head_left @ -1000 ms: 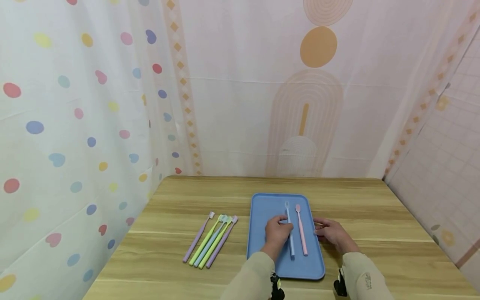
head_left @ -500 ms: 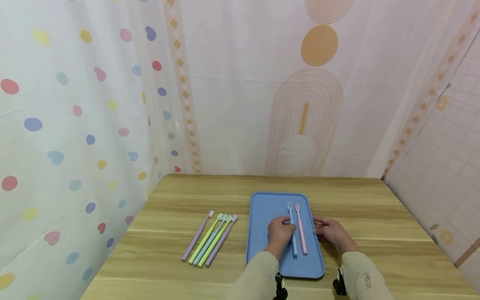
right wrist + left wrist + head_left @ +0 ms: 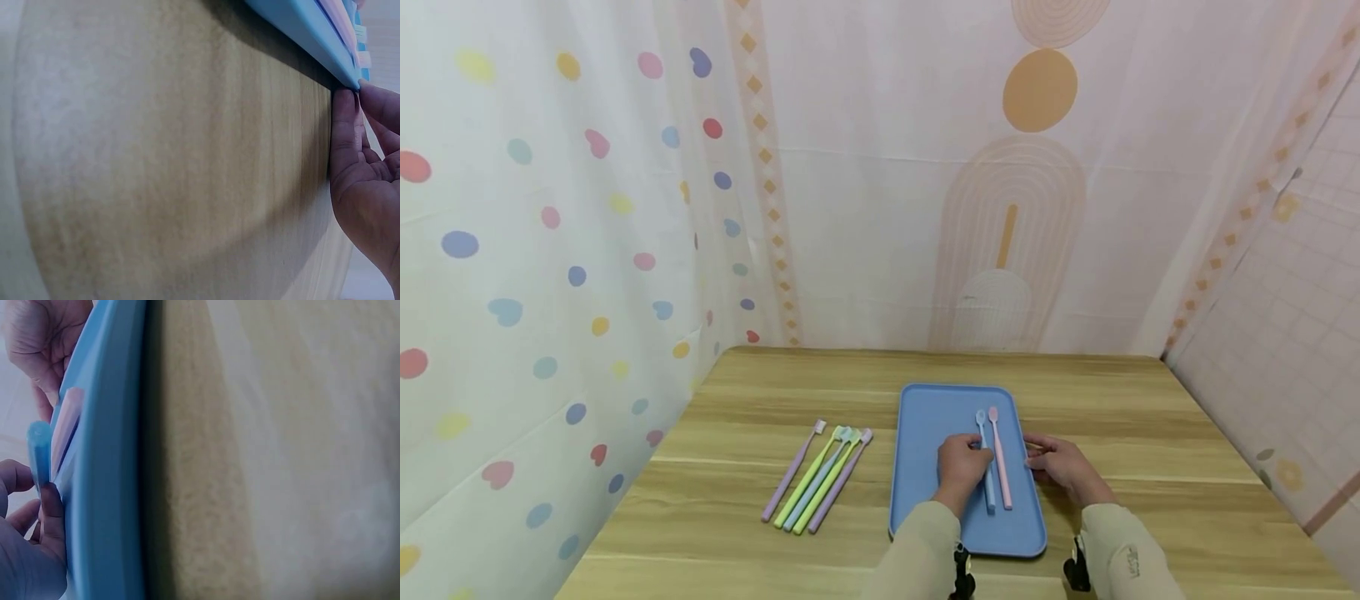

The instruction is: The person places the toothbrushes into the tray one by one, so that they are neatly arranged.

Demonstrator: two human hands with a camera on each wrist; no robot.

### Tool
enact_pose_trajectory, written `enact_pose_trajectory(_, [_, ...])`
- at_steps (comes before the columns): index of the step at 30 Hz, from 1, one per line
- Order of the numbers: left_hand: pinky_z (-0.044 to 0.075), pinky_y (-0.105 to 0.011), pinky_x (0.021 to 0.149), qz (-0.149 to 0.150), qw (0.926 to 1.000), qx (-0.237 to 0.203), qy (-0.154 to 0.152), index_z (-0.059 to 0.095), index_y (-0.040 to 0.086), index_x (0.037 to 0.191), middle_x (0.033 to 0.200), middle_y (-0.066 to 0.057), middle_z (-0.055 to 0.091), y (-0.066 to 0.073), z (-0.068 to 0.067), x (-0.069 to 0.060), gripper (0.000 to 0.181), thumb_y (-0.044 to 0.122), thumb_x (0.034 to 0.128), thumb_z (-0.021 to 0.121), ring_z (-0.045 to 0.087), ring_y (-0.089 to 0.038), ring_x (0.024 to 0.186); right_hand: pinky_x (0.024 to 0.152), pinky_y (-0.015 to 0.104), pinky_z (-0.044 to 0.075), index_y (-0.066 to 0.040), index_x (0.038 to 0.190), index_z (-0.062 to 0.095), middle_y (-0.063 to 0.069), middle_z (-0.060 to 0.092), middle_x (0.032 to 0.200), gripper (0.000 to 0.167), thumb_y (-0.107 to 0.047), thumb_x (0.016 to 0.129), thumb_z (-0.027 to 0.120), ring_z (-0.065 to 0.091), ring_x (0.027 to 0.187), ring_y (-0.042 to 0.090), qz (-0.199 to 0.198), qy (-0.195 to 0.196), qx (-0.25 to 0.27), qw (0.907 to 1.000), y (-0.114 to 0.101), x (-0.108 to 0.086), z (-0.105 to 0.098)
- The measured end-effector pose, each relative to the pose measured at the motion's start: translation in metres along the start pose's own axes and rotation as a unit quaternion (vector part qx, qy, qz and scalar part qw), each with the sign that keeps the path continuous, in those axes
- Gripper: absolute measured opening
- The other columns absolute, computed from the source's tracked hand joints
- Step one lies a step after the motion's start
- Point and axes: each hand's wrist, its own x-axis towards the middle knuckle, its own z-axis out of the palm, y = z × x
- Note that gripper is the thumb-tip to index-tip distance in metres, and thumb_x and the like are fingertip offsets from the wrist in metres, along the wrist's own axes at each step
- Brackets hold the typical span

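Observation:
Over the blue tray (image 3: 925,417), my left hand (image 3: 961,471) pinches a blue toothbrush (image 3: 989,492) by its handle. A pink toothbrush (image 3: 1003,471) lies in the tray just right of it, the two nearly parallel with heads toward the far end. In the left wrist view, the butt of the blue toothbrush (image 3: 39,447) sticks up between thumb and fingers. My right hand (image 3: 1063,467) is at the tray's right edge. Seen from the right wrist, thumb and fingers of that hand (image 3: 369,169) hold the tray's rim (image 3: 312,44).
Left of the tray, several toothbrushes lie side by side on the wooden table (image 3: 700,467): a purple toothbrush (image 3: 790,479) stands a little apart from green, blue and purple ones. A patterned curtain (image 3: 880,208) hangs behind the table.
My left hand has shifted right with the blue toothbrush, bringing it closer to the pink one and slightly nearer to me. The right hand stays at the tray's edge.

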Motion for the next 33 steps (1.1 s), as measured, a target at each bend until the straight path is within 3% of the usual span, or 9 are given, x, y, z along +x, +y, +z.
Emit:
enact_pose_trajectory(5, [0.047,-0.025,0.053,0.019,0.9997,0.015,-0.006,0.078,0.000,0.086,0.069,-0.005,0.066,-0.004,0.002,0.001,0.011,-0.003,0.0766,0.073,0.051,-0.010,0.057,0.073,0.033,0.055,0.011,0.138,0.049,0.018,0.063,0.104,0.049,0.009,0.090,0.058,0.061,0.083,0.018,-0.002,-0.001,0.001,1.0000,0.000,-0.001,0.001])
enact_pose_trajectory(8, [0.047,-0.025,0.053,0.025,0.9994,0.023,-0.007,0.077,0.000,0.084,0.069,-0.005,0.065,-0.005,0.003,0.002,0.009,-0.003,0.0765,0.073,0.051,-0.009,0.057,0.073,0.033,0.055,0.010,0.138,0.050,0.017,0.062,0.103,0.048,0.009,0.090,0.057,0.061,0.083,0.018,-0.002,0.000,0.003,1.0000,0.001,-0.001,0.001])
enact_pose_trajectory(15, [0.050,-0.028,0.057,0.013,0.9989,0.043,-0.013,0.077,-0.001,0.089,0.081,-0.008,0.069,-0.004,0.002,0.004,0.012,-0.002,0.0777,0.073,0.056,-0.011,0.064,0.074,0.032,0.055,0.010,0.137,0.050,0.016,0.063,0.102,0.047,0.009,0.090,0.058,0.061,0.083,0.018,-0.002,-0.002,0.005,1.0000,0.001,-0.001,0.001])
enact_pose_trajectory(21, [0.042,-0.026,0.050,0.010,0.9988,0.046,-0.011,0.073,0.000,0.077,0.069,-0.006,0.062,-0.002,0.002,0.004,0.003,-0.003,0.0779,0.072,0.044,-0.011,0.057,0.074,0.033,0.055,0.010,0.137,0.051,0.017,0.064,0.104,0.048,0.008,0.090,0.058,0.061,0.085,0.020,-0.001,-0.004,0.003,1.0000,0.000,-0.002,0.001])
enact_pose_trajectory(23, [0.043,-0.027,0.052,0.006,0.9990,0.044,-0.011,0.073,0.000,0.079,0.070,-0.007,0.062,-0.001,0.001,0.004,0.002,-0.002,0.0782,0.072,0.046,-0.012,0.058,0.074,0.033,0.055,0.010,0.137,0.050,0.018,0.064,0.105,0.048,0.008,0.090,0.058,0.061,0.085,0.020,-0.002,-0.004,0.001,1.0000,0.000,-0.002,0.001])
enact_pose_trajectory(27, [0.053,-0.030,0.062,0.001,0.9991,0.042,-0.010,0.075,-0.001,0.097,0.086,-0.008,0.068,0.001,0.000,0.004,0.018,0.000,0.0786,0.074,0.059,-0.013,0.071,0.074,0.034,0.056,0.010,0.138,0.050,0.018,0.064,0.105,0.048,0.008,0.090,0.058,0.062,0.084,0.018,-0.002,0.001,-0.003,1.0000,0.001,0.000,0.001])
enact_pose_trajectory(33, [0.051,-0.028,0.060,0.000,0.9994,0.029,-0.019,0.074,-0.001,0.103,0.086,-0.006,0.069,0.008,-0.007,0.008,0.023,0.001,0.0796,0.074,0.058,-0.012,0.068,0.074,0.034,0.055,0.010,0.138,0.050,0.017,0.064,0.105,0.048,0.008,0.090,0.058,0.062,0.084,0.018,-0.006,0.001,-0.007,1.0000,0.001,0.001,0.000])
